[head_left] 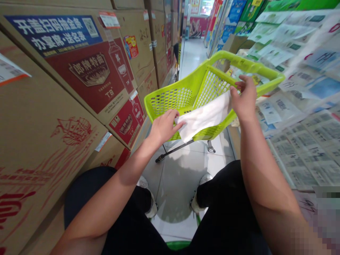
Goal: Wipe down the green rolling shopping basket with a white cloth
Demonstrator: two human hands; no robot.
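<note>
A white cloth (204,117) is stretched between my two hands over the near rim of a lime-green shopping cart (172,101). My left hand (163,126) pinches the cloth's lower left corner, fingers closed on it. My right hand (243,99) grips the upper right end of the cloth beside the cart's green handle bar (255,67). My black-trousered legs and white shoes show below, as I sit low in the aisle.
Stacked brown cartons (79,81) with red and blue labels wall the left side. Shelves of wrapped paper goods (297,106) line the right. A narrow white tiled aisle (191,53) runs ahead past the cart. A green object (177,245) lies between my feet.
</note>
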